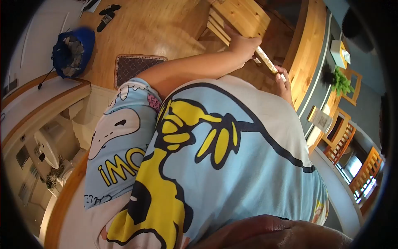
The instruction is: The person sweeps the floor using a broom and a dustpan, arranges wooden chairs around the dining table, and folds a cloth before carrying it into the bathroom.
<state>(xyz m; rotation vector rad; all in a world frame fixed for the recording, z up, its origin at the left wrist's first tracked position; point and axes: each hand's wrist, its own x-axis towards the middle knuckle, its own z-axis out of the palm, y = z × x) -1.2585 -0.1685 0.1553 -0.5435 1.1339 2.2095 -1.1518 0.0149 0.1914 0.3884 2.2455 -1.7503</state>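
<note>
Grasping slim speckled object (pixel 267 61) between left hand (pixel 242 47) at 1 o'clock and right hand (pixel 282 85) at 2, probably supporting both ends for steadiness. Held near wooden chair (pixel 248 15) at 1, wooden table (pixel 311 54) at 2.

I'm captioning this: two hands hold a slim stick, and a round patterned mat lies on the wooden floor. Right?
The patterned mat is rectangular, not round, as the head view shows. It does lie on the wooden floor, and the left hand and right hand hold the slim stick.
</note>
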